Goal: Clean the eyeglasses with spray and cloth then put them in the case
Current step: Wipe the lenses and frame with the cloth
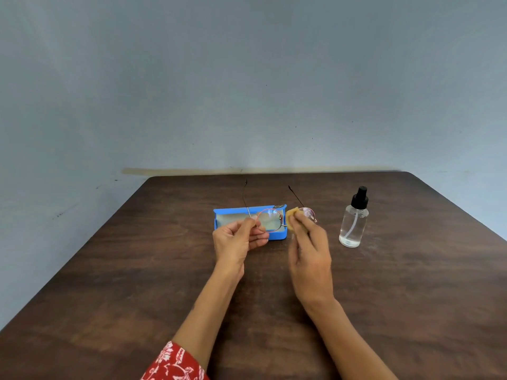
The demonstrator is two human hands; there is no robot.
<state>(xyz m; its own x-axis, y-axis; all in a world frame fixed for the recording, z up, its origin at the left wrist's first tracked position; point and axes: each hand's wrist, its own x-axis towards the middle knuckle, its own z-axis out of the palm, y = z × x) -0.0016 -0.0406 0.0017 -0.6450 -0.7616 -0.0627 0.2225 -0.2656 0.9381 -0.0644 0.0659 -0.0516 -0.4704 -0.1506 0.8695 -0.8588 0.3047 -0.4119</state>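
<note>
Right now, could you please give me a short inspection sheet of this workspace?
Surface: dark wooden table, faint pale smears near the bottle.
Job's things: glasses held up, arms unfolded; yellow cloth on the right lens; blue case open behind them; spray bottle upright, capped, to the right.
Clutter: nothing seen.
Grips: left hand pinches the frame by the left lens; right hand presses the cloth.
Cables: nothing seen.
Surroundings: grey wall; red patterned sleeve.

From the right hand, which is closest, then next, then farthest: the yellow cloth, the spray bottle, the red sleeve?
1. Yellow cloth: pinched in the right hand.
2. Spray bottle: standing to its right.
3. Red sleeve: bottom left, on the other arm.
</note>
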